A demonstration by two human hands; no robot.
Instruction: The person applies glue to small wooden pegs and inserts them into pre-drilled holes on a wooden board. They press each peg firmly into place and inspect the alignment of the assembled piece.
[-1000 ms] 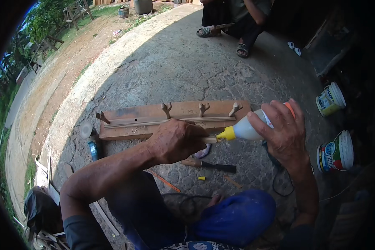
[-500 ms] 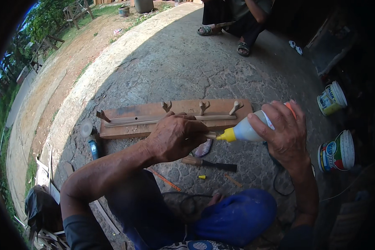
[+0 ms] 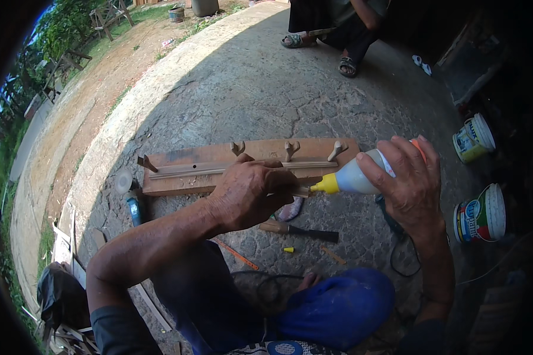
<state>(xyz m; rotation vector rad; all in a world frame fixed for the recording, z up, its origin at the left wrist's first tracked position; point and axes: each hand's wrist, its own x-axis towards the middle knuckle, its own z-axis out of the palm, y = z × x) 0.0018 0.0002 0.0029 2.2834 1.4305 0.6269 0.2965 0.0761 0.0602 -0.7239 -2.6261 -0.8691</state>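
A long wooden board [image 3: 189, 168] with several upright pegs lies across the stone floor in front of me. My left hand [image 3: 251, 192] is closed around a small wooden piece just in front of the board, most of it hidden by my fingers. My right hand [image 3: 405, 183] grips a white glue bottle [image 3: 355, 177] with a yellow nozzle. The nozzle tip touches the end of the small piece that sticks out of my left fist.
A chisel [image 3: 302, 231] and a small yellow cap [image 3: 288, 249] lie on the floor near my knees. Two plastic tubs [image 3: 482, 213] [image 3: 472, 138] stand at the right. A black cable [image 3: 397, 260] curls by my leg. Another person's sandalled feet [image 3: 337, 56] are at the top.
My left hand has shifted slightly right and curled tighter around the small piece. The glue bottle has stayed at its tip.
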